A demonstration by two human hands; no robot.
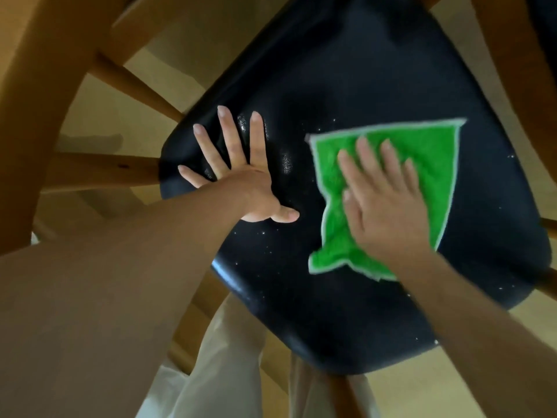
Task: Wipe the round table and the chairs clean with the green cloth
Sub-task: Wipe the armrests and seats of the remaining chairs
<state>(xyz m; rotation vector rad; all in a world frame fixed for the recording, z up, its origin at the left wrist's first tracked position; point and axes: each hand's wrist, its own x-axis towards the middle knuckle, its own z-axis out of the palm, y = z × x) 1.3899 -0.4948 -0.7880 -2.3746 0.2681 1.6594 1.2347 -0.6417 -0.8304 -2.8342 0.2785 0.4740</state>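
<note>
while hands (382,203) press, cloth (428,164) covers seat (346,86).

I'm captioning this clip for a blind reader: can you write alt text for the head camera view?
A person's right hand presses a green cloth flat on a dark chair seat, while the left hand rests beside it with fingers spread. White specks dot the seat, and the chair's wooden spindles frame it on the left.

The chair seat (346,101) looks like smooth, slightly glossy black upholstery. The green cloth (428,164) is fluffy terry. The chair spindles (105,168) are matt wood.
</note>
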